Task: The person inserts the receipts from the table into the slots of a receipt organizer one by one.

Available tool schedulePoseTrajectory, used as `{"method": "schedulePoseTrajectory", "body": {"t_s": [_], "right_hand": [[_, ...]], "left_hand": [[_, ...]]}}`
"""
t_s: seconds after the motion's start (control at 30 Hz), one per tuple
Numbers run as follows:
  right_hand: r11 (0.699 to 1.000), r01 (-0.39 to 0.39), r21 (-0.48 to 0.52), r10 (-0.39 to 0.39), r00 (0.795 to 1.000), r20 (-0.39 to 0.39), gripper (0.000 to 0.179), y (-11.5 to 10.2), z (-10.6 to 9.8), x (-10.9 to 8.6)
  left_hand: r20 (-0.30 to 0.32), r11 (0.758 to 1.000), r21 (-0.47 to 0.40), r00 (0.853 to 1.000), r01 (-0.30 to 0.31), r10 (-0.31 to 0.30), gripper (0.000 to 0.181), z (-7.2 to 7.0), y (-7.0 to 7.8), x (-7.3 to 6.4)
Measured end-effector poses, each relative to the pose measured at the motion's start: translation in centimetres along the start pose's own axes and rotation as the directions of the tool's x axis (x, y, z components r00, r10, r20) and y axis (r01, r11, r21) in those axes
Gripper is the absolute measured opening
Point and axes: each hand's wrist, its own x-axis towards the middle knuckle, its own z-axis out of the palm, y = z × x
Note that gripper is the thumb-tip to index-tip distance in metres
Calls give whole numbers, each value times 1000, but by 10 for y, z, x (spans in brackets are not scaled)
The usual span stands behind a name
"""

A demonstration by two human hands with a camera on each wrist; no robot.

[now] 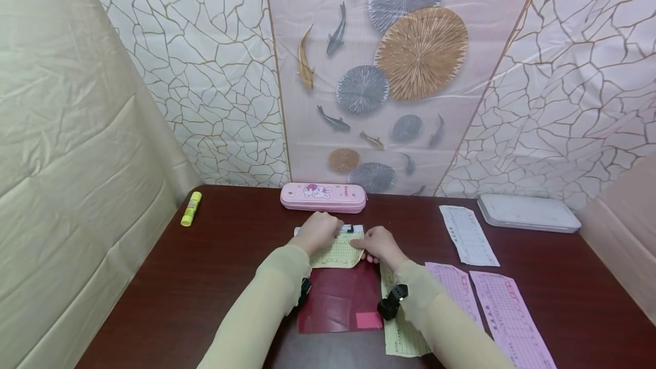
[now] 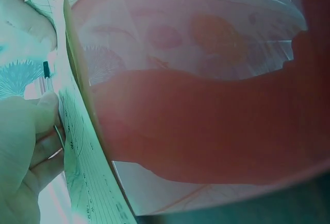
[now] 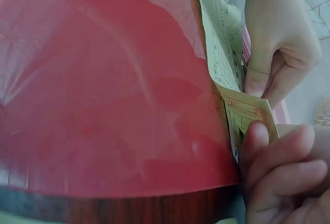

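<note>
A dark red folder [image 1: 340, 300] lies before me, with a yellow printed form [image 1: 338, 255] on its upper part. Along its top edge runs a pale strip with a black slider [image 1: 351, 229]. My left hand [image 1: 319, 233] is curled over this edge, thumb and fingers pinching at a thin fastener strip [image 2: 59, 137]; its far end is hidden. My right hand [image 1: 381, 246] pinches the form's right corner, which bends up toward the camera in the right wrist view, where the red sheet [image 3: 118, 100] also stands raised.
Another yellow form [image 1: 402, 337] lies partly under my right forearm. Two pink forms [image 1: 453, 289] and a white form [image 1: 468, 235] lie to the right. A pink pencil case [image 1: 324, 197] stands behind the folder, a white case [image 1: 528, 213] at back right, a yellow glue stick [image 1: 191, 208] at back left.
</note>
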Motion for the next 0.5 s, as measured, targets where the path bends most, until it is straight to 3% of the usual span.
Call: {"method": "schedulePoseTrajectory", "body": {"t_s": [0.3,0.5], "right_hand": [[999,-39,-37,41,998,53,43,-1,-4,5],[998,-38,-48,39,999,27,41,1,-2,8]], "left_hand": [[-27,1000,-7,999,-19,19,14,1,0,-1],[-32,1000,-23,999,-18,18,17,1,-1,-1]]}}
